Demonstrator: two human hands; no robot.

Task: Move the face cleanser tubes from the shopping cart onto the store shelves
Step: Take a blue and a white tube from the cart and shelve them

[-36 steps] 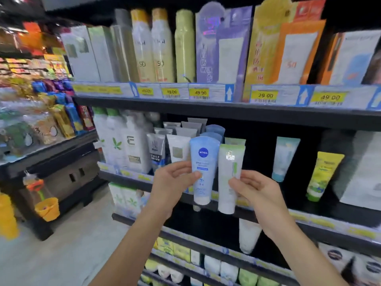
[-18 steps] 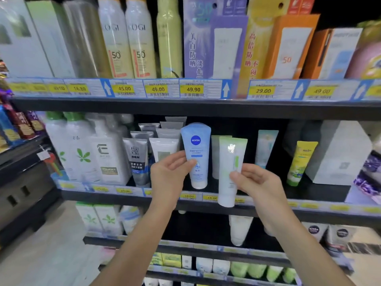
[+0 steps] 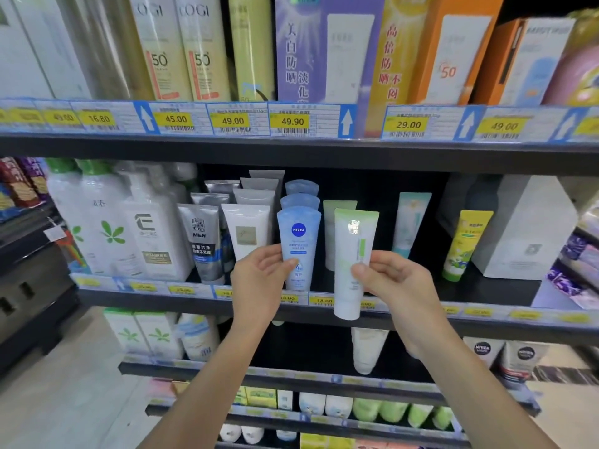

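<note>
My left hand point(image 3: 259, 280) grips a blue Nivea cleanser tube point(image 3: 299, 244), upright at the front of a row of like blue tubes point(image 3: 301, 192) on the middle shelf point(image 3: 486, 322). My right hand point(image 3: 392, 280) pinches a white tube with a green top point(image 3: 351, 254), held upright in front of the shelf edge, its lower end hanging below the price strip. A matching white-green tube point(image 3: 330, 222) stands just behind it on the shelf. The shopping cart is out of view.
Left of the blue row stand white tubes point(image 3: 248, 231), grey men's tubes point(image 3: 202, 241) and pump bottles point(image 3: 152, 234). To the right are a pale teal tube point(image 3: 411, 222), a yellow tube point(image 3: 466, 244) and a white box point(image 3: 525, 228). The upper shelf holds sunscreen sprays point(image 3: 181, 47) and boxes.
The view has closed in on the shelf. My left hand has carried the blue tube back into the front of its row, and my right hand has brought the white-green tube closer to the shelf.
</note>
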